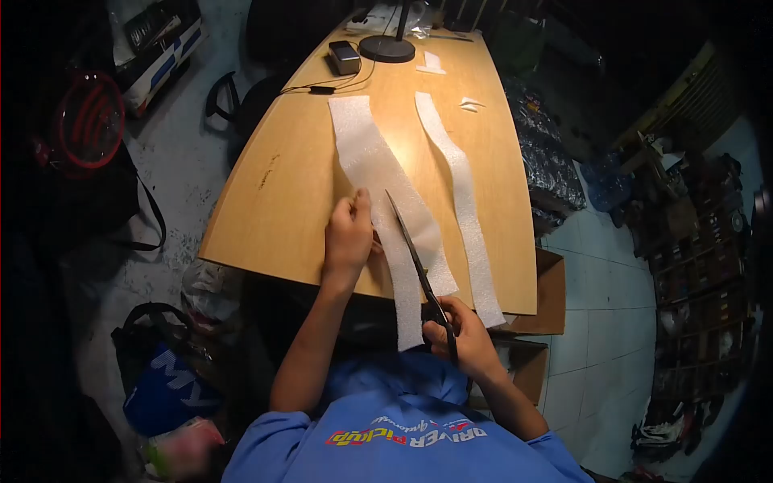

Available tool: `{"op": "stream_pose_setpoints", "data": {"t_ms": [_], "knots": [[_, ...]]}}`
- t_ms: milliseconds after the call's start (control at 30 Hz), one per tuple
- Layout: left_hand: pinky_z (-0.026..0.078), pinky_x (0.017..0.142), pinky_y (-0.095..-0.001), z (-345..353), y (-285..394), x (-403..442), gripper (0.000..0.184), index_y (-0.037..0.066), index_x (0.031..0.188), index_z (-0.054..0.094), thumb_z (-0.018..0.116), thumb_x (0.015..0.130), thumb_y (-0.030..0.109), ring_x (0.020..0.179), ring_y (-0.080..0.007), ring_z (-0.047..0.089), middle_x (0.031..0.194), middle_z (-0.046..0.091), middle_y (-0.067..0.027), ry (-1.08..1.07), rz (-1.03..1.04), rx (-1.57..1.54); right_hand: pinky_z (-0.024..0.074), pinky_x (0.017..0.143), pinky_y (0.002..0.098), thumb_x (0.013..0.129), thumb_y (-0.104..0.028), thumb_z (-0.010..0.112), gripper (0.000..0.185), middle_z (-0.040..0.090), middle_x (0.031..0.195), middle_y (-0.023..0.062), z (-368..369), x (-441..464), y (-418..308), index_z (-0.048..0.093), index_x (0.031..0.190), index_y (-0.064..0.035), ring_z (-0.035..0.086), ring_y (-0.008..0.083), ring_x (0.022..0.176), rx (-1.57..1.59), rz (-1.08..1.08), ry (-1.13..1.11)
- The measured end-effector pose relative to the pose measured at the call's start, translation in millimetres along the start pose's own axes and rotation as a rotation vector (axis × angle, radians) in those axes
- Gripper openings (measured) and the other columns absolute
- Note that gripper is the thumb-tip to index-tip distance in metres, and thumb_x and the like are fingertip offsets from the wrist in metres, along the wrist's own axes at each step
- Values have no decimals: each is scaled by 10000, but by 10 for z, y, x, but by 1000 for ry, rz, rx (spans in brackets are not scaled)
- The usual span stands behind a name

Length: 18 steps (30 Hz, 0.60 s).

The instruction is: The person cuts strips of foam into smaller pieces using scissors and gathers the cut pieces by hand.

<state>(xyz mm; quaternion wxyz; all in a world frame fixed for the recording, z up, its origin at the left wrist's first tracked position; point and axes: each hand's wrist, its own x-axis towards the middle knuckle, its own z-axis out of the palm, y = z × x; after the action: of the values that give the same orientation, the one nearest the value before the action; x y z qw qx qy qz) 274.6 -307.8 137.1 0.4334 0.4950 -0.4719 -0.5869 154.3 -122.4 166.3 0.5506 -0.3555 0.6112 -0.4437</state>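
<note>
A white foam sheet [370, 153] lies lengthwise on the table, split at its near end by a long cut. The narrow strip left of the cut hangs over the table's front edge. My right hand [463, 334] grips black-handled scissors [424, 274], whose blades run up along the cut with the tip on the sheet. At the sheet's left edge, my left hand [349, 237] has its fingers closed on the foam. To the right lies a separate long white foam strip [463, 197], its near end reaching past the table edge.
Small white foam scraps [471, 104] lie farther back on the wooden table [274, 217]. Behind them are a black lamp base [387, 49], a dark box-shaped device [345, 58] and a cable. Cardboard boxes [551, 294] stand below the table's right side.
</note>
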Motion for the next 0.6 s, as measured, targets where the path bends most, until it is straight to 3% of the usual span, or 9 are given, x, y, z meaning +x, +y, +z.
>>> {"op": "stream_pose_setpoints", "data": {"t_ms": [33,67,167,267,600], "knots": [[454,486,-349,19,-37,111,409,-10,757,515,460,945,350,522,-179,574,594,548,-104,61,28,14,353,520,193,789,-377,722,557,528,651,-26,7,16,36,485,1093,24,453,36,569,-13,-9,-1],[443,544,-428,57,-154,248,408,-16,762,521,436,950,336,590,-304,606,626,573,-182,153,155,154,354,524,194,789,-377,722,559,532,651,-25,13,22,55,484,1094,27,452,36,573,-27,-18,1],[415,592,-487,168,-62,235,360,-17,771,525,437,946,285,691,-428,579,688,575,-252,270,321,387,356,535,187,790,-382,720,562,549,655,-18,49,-9,41,485,1096,28,451,34,584,-28,-11,5],[408,591,-505,185,3,178,341,-18,773,523,439,942,265,735,-478,539,719,565,-280,232,329,433,366,527,193,794,-370,719,548,553,658,-15,59,-4,11,488,1101,20,464,37,578,2,-23,-1],[403,584,-512,171,-75,100,360,-24,760,514,416,955,263,707,-479,543,695,560,-274,186,353,412,382,514,194,813,-346,704,534,537,651,-11,128,71,-93,473,1103,39,482,43,554,15,-1,7]]}}
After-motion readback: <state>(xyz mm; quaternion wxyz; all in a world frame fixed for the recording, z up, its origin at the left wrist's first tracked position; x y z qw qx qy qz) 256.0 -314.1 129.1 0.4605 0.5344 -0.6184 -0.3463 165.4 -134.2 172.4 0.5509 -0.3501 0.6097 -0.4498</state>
